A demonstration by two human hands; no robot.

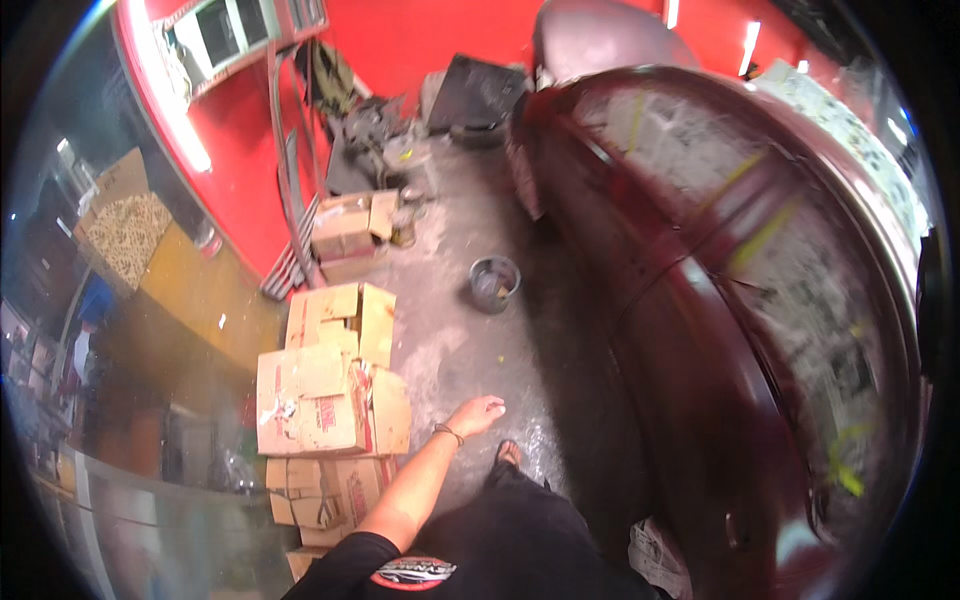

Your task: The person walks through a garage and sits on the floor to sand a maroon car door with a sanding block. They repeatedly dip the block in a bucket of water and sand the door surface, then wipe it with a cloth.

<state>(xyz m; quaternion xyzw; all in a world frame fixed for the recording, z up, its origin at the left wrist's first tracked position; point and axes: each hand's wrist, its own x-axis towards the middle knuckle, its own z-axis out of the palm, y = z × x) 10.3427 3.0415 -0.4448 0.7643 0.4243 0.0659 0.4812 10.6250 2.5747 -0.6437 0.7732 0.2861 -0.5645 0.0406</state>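
Note:
My left hand (477, 414) hangs over the concrete floor with a thin dark band at the wrist. Its fingers are curled in, and whatever they hold, if anything, is too small to make out. Nearest to it on the left are stacked cardboard boxes (305, 400), several with flaps raised; the hand is apart from them. Ahead on the floor stands a dark round bucket (495, 283) with something inside. Along the right runs a dark maroon car body (690, 400), its windows masked with paper and yellow tape. My right hand is out of view.
Below, my sandalled foot (509, 453) is on the floor (450, 320). Farther ahead lie an open carton (345, 225) and dark panels (478, 95) by a red wall (440, 35). Leaning at the left are long curved strips (290, 160). A glass partition (150, 400) lines the left side.

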